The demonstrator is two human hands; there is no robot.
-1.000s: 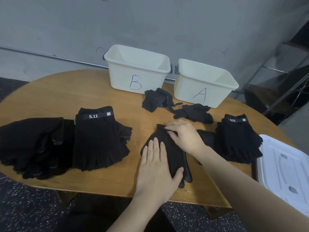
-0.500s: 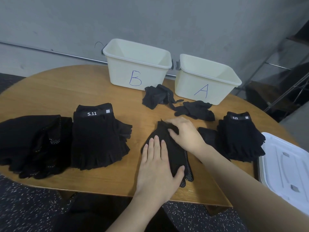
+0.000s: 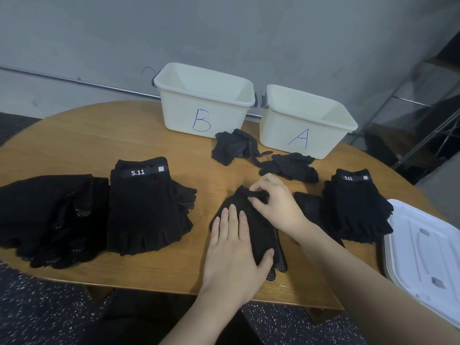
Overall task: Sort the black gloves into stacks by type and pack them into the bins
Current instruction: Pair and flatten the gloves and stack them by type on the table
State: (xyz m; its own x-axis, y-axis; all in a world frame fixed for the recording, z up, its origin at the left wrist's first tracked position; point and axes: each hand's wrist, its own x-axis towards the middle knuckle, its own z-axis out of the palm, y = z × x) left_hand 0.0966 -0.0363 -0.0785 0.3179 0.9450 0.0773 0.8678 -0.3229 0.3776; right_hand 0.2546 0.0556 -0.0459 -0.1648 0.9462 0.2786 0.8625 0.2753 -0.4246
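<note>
A black dotted glove [image 3: 263,235] lies in front of me on the wooden table [image 3: 87,143]. My left hand [image 3: 232,247] presses flat on it. My right hand [image 3: 272,200] pinches the glove's cuff at its far end. A stack of fingerless 5.11 gloves [image 3: 146,207] sits to the left, beside a pile of dotted gloves [image 3: 47,217] at the far left. Another 5.11 stack [image 3: 356,207] lies on the right. Two loose glove bundles [image 3: 231,146] [image 3: 291,166] lie before the white bins B [image 3: 204,105] and A [image 3: 306,125].
A white lid [image 3: 423,255] lies at the table's right edge. A flat black glove [image 3: 308,207] peeks out behind my right wrist. Both bins look empty. A metal rack [image 3: 423,125] stands at the far right by the grey wall.
My right hand's fingers went from lying on the glove's cuff to pinching and lifting it slightly. My left hand stayed pressed on the glove.
</note>
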